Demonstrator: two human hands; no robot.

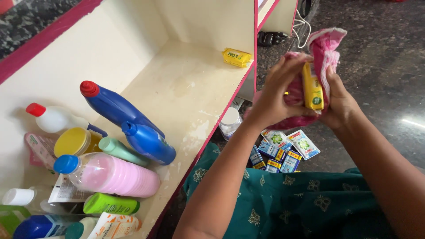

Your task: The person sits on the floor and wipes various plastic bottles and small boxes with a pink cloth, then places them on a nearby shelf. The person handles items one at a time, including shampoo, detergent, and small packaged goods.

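One yellow bar (312, 88), one pink cloth (325, 48)

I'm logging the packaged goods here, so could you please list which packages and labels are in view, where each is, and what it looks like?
Yellow bar packet: held upright in a pink cloth by both hands.
Yellow packet: flat at the shelf's back corner.
Small sachets: blue, white and green, heaped on the floor below the hands.
Pink bottle's label: white paper, peeling.
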